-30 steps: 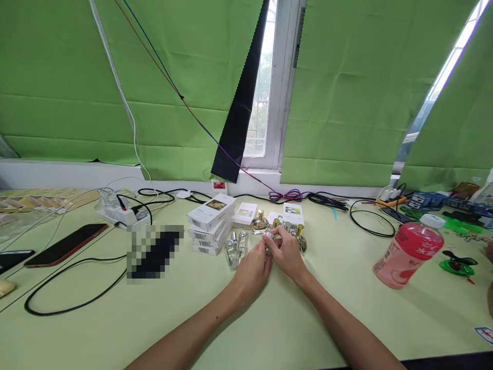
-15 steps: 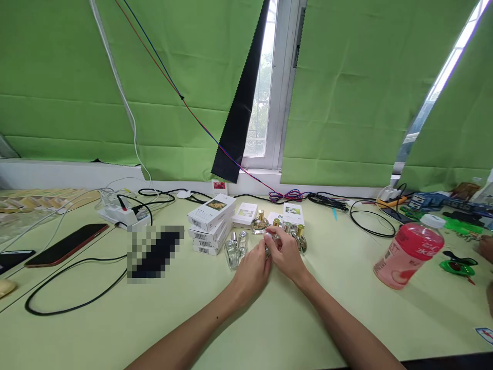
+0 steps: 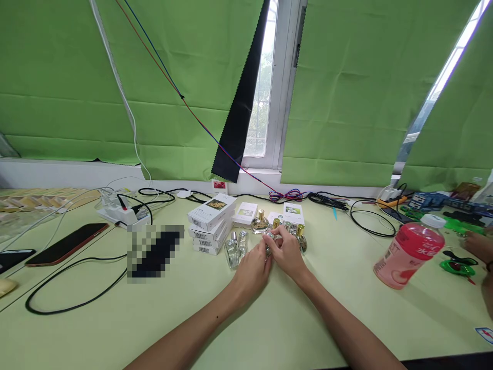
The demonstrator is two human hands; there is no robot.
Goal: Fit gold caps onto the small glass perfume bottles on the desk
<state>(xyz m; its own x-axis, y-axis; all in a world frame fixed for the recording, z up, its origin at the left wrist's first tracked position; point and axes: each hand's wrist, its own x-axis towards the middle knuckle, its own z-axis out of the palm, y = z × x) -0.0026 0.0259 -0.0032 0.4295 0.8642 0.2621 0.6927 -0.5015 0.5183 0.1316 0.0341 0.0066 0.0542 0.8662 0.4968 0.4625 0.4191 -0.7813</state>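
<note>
My left hand [image 3: 251, 271] is closed around the lower part of a small perfume bottle [image 3: 269, 236], most of it hidden by my fingers. My right hand [image 3: 286, 253] pinches the same bottle near its silvery top. Just left of my left hand are two clear glass perfume bottles [image 3: 231, 254]. A rounded bottle with a gold cap [image 3: 261, 223] sits behind my hands. More gold-capped perfume bottles [image 3: 301, 240] stand behind and right of my right hand, partly covered by it.
White boxes [image 3: 211, 213] are stacked left of the bottles, with flat boxes [image 3: 294, 212] behind. A pink drink bottle [image 3: 409, 254] stands at right. Phones [image 3: 67, 245], a power strip [image 3: 125, 216] and black cables lie at left. Another person's hand [image 3: 477, 245] is at the far right.
My right fingers have shifted slightly on the bottle's top, while my left hand stays in place. At the far right, the other person's hand has come further into view.
</note>
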